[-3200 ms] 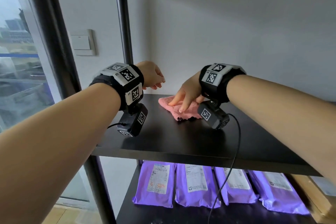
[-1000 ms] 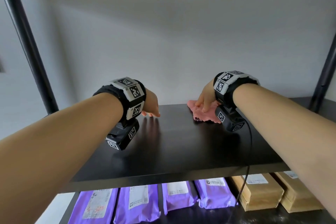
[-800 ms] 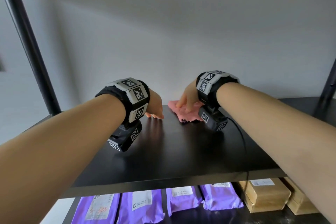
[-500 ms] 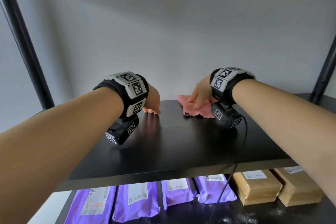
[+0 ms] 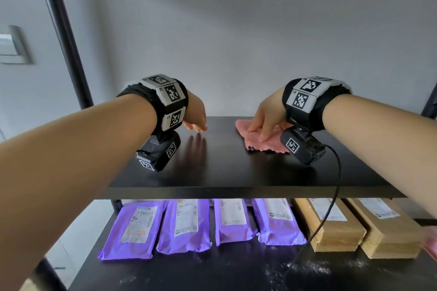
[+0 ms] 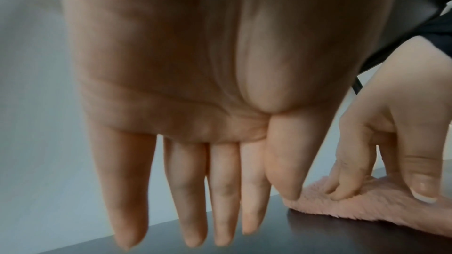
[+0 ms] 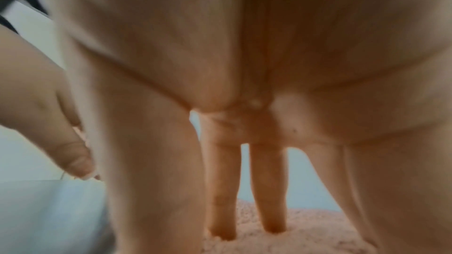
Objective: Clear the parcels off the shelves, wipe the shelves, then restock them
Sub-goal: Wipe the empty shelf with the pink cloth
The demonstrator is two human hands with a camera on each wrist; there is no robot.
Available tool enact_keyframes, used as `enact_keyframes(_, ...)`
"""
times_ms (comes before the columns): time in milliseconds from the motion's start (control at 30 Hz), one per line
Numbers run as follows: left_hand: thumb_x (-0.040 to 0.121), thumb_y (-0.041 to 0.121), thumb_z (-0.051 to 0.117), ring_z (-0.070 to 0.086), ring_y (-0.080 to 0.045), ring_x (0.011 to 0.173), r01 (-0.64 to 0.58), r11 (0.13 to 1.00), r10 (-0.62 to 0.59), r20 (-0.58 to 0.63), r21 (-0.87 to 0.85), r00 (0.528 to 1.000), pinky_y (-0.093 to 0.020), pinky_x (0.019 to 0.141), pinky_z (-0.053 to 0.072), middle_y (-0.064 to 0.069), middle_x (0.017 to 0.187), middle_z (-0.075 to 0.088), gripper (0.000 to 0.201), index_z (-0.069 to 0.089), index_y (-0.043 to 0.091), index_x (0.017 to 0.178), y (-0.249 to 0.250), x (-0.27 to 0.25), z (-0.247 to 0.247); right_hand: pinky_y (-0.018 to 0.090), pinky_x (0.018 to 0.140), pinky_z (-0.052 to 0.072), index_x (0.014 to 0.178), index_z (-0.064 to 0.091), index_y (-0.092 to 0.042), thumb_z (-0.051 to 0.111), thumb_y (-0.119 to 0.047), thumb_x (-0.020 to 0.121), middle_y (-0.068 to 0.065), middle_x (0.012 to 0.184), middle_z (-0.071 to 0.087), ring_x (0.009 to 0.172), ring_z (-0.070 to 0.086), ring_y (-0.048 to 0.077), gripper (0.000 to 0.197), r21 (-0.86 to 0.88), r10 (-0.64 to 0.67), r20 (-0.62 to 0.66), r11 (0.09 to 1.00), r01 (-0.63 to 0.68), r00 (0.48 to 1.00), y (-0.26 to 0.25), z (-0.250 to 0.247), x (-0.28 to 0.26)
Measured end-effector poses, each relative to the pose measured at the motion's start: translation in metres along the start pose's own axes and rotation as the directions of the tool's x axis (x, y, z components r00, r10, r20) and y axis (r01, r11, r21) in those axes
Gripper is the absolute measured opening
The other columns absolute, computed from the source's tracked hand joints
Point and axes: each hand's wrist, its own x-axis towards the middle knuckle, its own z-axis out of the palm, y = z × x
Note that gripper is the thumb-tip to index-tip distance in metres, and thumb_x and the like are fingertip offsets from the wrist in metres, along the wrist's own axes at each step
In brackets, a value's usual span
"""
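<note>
A pink fluffy cloth (image 5: 262, 140) lies on the bare black shelf (image 5: 236, 170). My right hand (image 5: 266, 123) presses flat on the cloth with straight fingers (image 7: 222, 217); the cloth (image 7: 293, 235) shows under them in the right wrist view. My left hand (image 5: 196, 123) rests to the left of the cloth, straight fingertips (image 6: 195, 239) touching the shelf and holding nothing. In the left wrist view the cloth (image 6: 367, 208) and my right hand (image 6: 391, 152) sit just right of my left hand.
On the lower shelf (image 5: 212, 274) lie several purple parcels (image 5: 183, 227) and two brown boxes (image 5: 335, 227) at the right. A black upright post (image 5: 63, 35) stands at the left, another post (image 5: 430, 101) at the right. A cable (image 5: 331, 196) hangs from my right wrist.
My right hand has slid the cloth back and forth along the shelf, now nearer the front and middle. My left hand has stayed resting on the shelf.
</note>
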Motion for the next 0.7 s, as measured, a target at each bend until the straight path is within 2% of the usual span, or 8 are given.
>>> enact_keyframes(100,0.099,0.022,0.045,0.054,-0.009,0.12,-0.006,1.0,0.006,0.009,-0.012,1.0,-0.008,0.061,0.039,0.003,0.13,0.058,0.034,0.055,0.013,0.13,-0.01,-0.01,0.003,0.012,0.082,0.031,0.147,0.029,-0.027,0.048,-0.026,0.097,-0.005,0.148,0.037,0.119,0.046,0.011,0.053,0.033,-0.089,-0.007,0.995,0.09,0.996,-0.018,0.0,-0.01)
enact_keyframes(200,0.098,0.013,0.047,0.055,-0.013,0.12,-0.006,0.999,0.005,-0.036,-0.043,0.999,-0.006,0.048,0.044,-0.004,0.131,0.058,0.034,0.054,0.009,0.13,-0.018,-0.026,0.007,0.0,0.056,0.034,0.148,0.027,-0.026,0.046,-0.027,0.098,-0.004,0.148,0.038,0.105,0.046,0.007,0.053,0.025,-0.176,-0.063,0.984,0.178,0.982,-0.037,-0.001,-0.012)
enact_keyframes(267,0.098,0.009,0.045,0.051,-0.015,0.124,0.009,1.0,-0.009,-0.018,-0.003,1.0,-0.008,0.049,0.045,-0.006,0.134,0.055,0.036,0.049,0.007,0.134,-0.023,-0.033,0.009,-0.001,0.05,0.032,0.148,0.027,-0.026,0.046,-0.028,0.098,-0.004,0.149,0.037,0.1,0.046,0.004,0.053,0.034,-0.248,-0.102,0.967,0.253,0.963,-0.049,-0.001,-0.016)
enact_keyframes(300,0.098,0.006,0.044,0.05,-0.016,0.125,0.011,1.0,-0.011,-0.015,0.004,1.0,-0.006,0.047,0.044,-0.008,0.135,0.054,0.036,0.049,0.005,0.134,-0.024,-0.037,0.01,0.001,0.054,0.032,0.147,0.029,-0.027,0.048,-0.028,0.097,-0.005,0.148,0.037,0.106,0.047,0.003,0.053,0.04,-0.271,-0.118,0.96,0.277,0.955,-0.055,-0.001,-0.017)
enact_keyframes(367,0.097,0.002,0.044,0.051,-0.019,0.123,-0.003,1.0,0.004,-0.03,0.02,1.0,-0.004,0.038,0.041,-0.012,0.133,0.055,0.035,0.051,0.002,0.131,-0.027,-0.046,0.009,0.003,0.073,0.028,0.145,0.034,-0.028,0.052,-0.028,0.095,-0.007,0.149,0.037,0.123,0.04,0.005,0.053,0.042,-0.319,-0.132,0.944,0.327,0.939,-0.066,0.0,-0.02)
enact_keyframes(433,0.097,0.0,0.043,0.053,-0.019,0.122,0.021,0.999,-0.023,-0.055,-0.039,0.998,-0.005,0.038,0.042,-0.011,0.132,0.056,0.034,0.052,0.002,0.13,-0.027,-0.052,0.008,0.012,0.089,0.022,0.144,0.036,-0.03,0.054,-0.031,0.094,-0.006,0.149,0.036,0.131,0.035,0.009,0.053,0.0,-0.362,-0.136,0.931,0.366,0.922,-0.076,0.002,-0.024)
enact_keyframes(567,0.096,0.002,0.047,0.054,-0.017,0.12,0.001,0.99,-0.014,-0.097,-0.138,0.995,-0.009,0.048,0.045,-0.008,0.131,0.056,0.035,0.053,0.006,0.13,-0.021,-0.055,0.006,0.018,0.095,0.023,0.143,0.032,-0.037,0.051,-0.037,0.094,-0.006,0.147,0.037,0.131,0.035,0.012,0.053,-0.016,-0.383,-0.156,0.923,0.385,0.91,-0.077,0.014,-0.038)
enact_keyframes(700,0.096,0.008,0.049,0.058,-0.016,0.115,-0.093,0.987,0.08,-0.103,-0.128,0.991,-0.011,0.06,0.04,-0.004,0.126,0.06,0.035,0.054,0.013,0.13,-0.007,-0.052,0.009,0.027,0.111,0.029,0.139,0.038,-0.041,0.056,-0.038,0.091,-0.006,0.146,0.04,0.131,0.04,0.016,0.051,0.137,-0.278,-0.117,0.946,0.293,0.953,-0.049,0.029,-0.052)
